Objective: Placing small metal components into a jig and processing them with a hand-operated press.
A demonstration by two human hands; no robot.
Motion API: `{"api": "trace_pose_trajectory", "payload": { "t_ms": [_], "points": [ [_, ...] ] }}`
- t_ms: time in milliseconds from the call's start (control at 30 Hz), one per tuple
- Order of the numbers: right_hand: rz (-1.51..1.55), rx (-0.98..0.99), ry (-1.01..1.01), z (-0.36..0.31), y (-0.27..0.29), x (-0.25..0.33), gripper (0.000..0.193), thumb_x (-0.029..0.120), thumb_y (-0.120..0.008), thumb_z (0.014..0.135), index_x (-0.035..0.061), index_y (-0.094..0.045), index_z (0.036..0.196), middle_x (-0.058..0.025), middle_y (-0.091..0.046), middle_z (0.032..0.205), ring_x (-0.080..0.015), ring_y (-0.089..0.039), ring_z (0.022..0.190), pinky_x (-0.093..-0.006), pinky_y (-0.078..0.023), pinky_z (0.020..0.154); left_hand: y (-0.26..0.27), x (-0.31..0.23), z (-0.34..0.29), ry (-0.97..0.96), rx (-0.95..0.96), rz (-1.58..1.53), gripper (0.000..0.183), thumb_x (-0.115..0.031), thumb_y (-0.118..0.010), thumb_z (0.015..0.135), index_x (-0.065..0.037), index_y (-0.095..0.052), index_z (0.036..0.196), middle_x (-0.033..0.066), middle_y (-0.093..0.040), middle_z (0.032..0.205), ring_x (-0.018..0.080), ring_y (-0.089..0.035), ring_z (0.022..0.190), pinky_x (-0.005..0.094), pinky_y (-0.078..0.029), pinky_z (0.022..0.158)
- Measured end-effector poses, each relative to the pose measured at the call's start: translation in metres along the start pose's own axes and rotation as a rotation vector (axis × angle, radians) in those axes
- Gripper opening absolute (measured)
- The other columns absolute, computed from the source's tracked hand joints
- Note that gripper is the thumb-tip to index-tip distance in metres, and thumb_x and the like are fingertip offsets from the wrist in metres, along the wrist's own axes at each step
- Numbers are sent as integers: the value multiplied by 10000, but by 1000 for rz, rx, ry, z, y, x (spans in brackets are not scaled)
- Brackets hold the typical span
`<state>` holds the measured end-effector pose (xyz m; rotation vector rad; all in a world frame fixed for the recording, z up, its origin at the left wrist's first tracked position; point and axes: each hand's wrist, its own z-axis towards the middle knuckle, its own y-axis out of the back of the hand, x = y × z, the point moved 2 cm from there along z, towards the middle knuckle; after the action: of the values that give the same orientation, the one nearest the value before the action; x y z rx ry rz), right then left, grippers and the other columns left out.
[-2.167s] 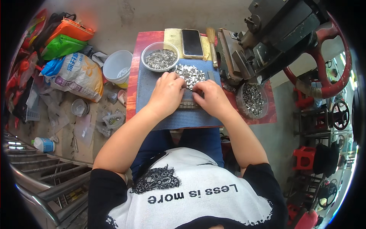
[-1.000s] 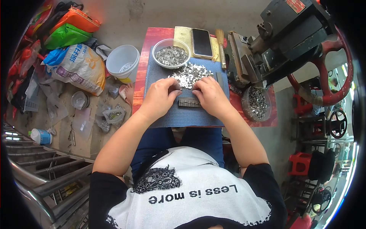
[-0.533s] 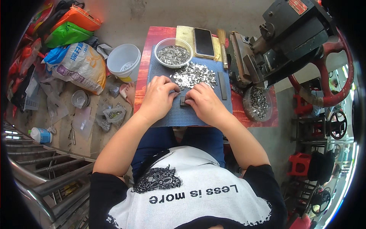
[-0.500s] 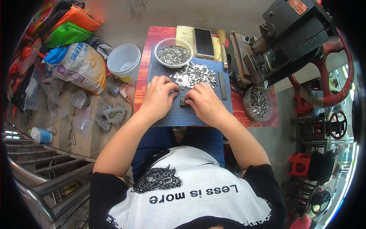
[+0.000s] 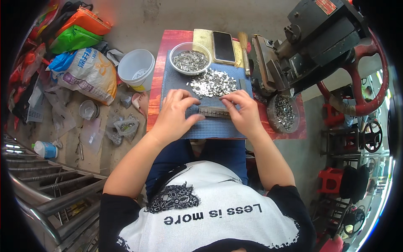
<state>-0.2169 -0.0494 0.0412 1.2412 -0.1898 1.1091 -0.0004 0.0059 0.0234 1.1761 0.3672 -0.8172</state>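
Observation:
A dark slotted metal bar (image 5: 213, 112) lies crosswise on the blue ribbed mat (image 5: 171, 131). At its left end is my left hand (image 5: 174, 112), open, with thumb and index finger spread apart near that end. My right hand (image 5: 243, 111) is over the bar's right end. Its thumb and index finger are pinched together just above the bar's far edge; what they hold, if anything, is too small to make out. Beyond the bar lies a loose pile of small shiny metal pieces (image 5: 214, 82). A clear round tub (image 5: 191, 71) of thin metal pieces stands behind the pile.
A flat dark bar (image 5: 243, 84) lies partly behind my right hand. At the table's back are a phone (image 5: 224, 47) and a straw brush (image 5: 244, 52). To the right stand a machine press (image 5: 315, 50) and a tub of metal pieces (image 5: 285, 113); left is a white bucket (image 5: 136, 69).
My right hand has shifted right, uncovering much of the slotted bar, and its fingers now pinch at the far edge. My left thumb and index finger have spread apart.

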Motion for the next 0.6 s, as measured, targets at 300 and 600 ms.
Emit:
{"api": "trace_pose_trajectory", "payload": {
  "t_ms": [300, 600],
  "points": [
    [46, -80, -109, -20, 15, -22, 110, 106, -726, 872, 11, -713, 925, -105, -664, 861, -262, -603, 816, -343, -477, 720, -8, 5, -6, 4, -44, -17, 246, -150, -846, 695, -96, -739, 910, 35, -607, 1015, 269, -522, 1077, 410, -401, 937],
    [17, -26, -65, -26, 6, -19, 177, 134, -783, 815, 26, -644, 831, -87, -617, 839, -268, -558, 835, -360, -450, 735, 1, 0, 4, 24, 61, 70, 308, -176, -850, 695, -88, -734, 966, 59, -607, 1033, 276, -525, 1079, 404, -409, 955]
  ]
}}
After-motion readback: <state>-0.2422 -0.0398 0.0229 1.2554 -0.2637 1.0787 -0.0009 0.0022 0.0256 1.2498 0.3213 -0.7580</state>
